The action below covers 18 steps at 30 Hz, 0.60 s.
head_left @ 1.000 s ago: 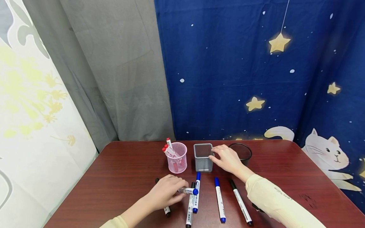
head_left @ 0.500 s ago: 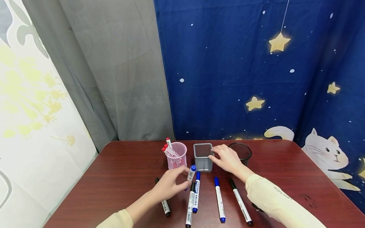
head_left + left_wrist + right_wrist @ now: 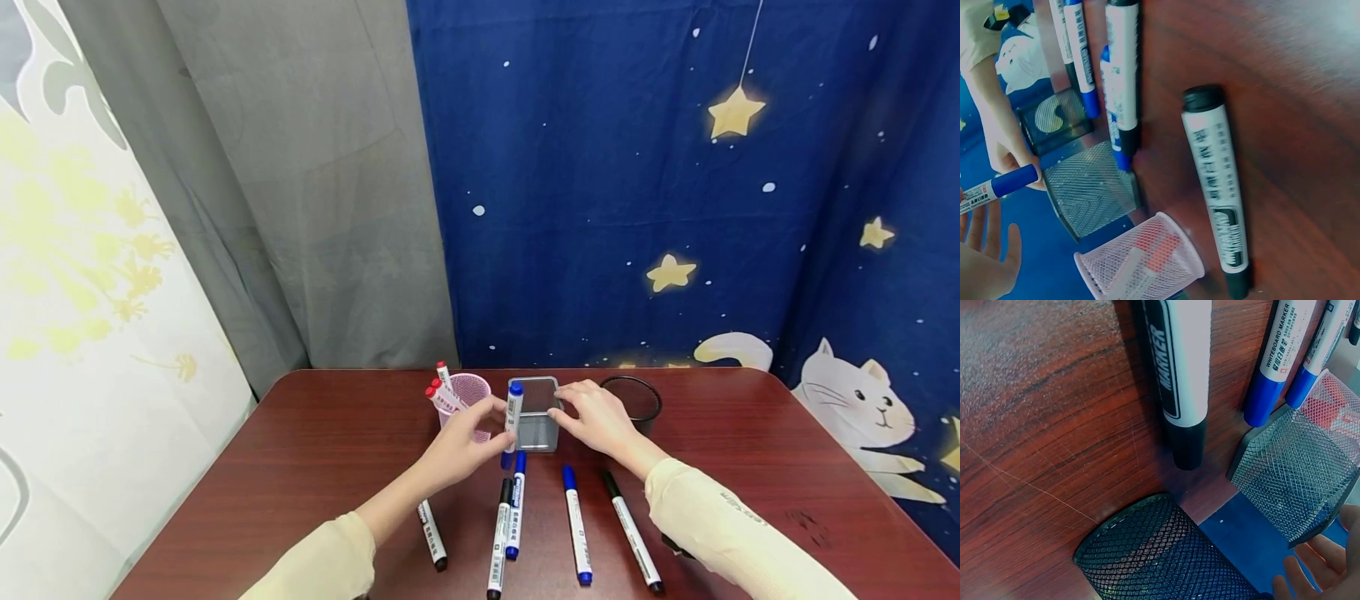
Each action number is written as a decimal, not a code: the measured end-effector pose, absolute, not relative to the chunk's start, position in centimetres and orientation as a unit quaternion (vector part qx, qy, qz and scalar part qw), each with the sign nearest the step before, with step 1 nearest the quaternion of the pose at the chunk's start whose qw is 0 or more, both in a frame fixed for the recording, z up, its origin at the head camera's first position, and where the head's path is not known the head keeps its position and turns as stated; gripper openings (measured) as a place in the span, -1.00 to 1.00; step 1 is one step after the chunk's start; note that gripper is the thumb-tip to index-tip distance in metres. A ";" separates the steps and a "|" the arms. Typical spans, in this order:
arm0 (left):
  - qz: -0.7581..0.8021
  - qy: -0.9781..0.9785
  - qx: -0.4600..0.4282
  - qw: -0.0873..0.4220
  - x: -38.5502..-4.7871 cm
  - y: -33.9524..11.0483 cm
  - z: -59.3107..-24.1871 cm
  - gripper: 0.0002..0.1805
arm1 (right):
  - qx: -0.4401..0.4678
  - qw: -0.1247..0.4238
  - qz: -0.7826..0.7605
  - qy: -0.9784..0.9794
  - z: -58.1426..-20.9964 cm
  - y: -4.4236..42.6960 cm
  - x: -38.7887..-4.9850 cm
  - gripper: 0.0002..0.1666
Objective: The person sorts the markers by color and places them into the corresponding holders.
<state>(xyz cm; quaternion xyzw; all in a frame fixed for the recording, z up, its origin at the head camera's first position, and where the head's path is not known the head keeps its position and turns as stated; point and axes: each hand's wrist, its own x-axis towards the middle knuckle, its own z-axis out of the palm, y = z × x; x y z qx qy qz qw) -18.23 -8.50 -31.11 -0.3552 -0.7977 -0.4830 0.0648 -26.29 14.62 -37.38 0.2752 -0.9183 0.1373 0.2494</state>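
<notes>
Fingers [image 3: 492,405] of left hand [image 3: 456,446] pinch blue-capped marker [image 3: 513,417] near-upright. Right hand [image 3: 597,418], loosely spread, touches grey cup [image 3: 537,434] near far edge of bench [image 3: 322,450]. I'd clear rim [image 3: 536,414] before lowering.

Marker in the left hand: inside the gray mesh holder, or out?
Out: left wrist view shows the marker, cap included, outside the holder.

White markers [image 3: 513,417] have blue, black or red caps [image 3: 569,477]; mesh cups [image 3: 536,433] are pink, grey, black; the desk [image 3: 315,467], red-brown woodgrain.
</notes>
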 end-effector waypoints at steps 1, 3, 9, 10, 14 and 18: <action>-0.483 -0.798 -0.354 0.069 -18.4 -8.4 -30.9 -0.80 | 0.276 0.250 0.138 -0.918 -37.4 14.6 -26.3 -0.58; -0.489 -0.796 -0.349 0.075 -18.8 -8.1 -30.5 -0.80 | 0.278 0.250 0.141 -0.917 -37.4 14.6 -26.3 -0.59; -0.498 -0.792 -0.338 0.098 -21.2 -7.7 -30.8 -0.80 | 0.281 0.253 0.139 -0.915 -37.5 14.6 -26.4 -0.59; -0.497 -0.792 -0.341 0.104 -21.7 -7.6 -31.0 -0.80 | 0.281 0.254 0.138 -0.915 -37.5 14.6 -26.4 -0.59; -0.504 -0.785 -0.343 0.115 -23.4 -7.4 -31.1 -0.79 | 0.282 0.256 0.140 -0.914 -37.5 14.6 -26.4 -0.60; -0.513 -0.781 -0.335 0.121 -24.4 -6.9 -30.6 -0.77 | 0.281 0.257 0.140 -0.914 -37.6 14.7 -26.4 -0.60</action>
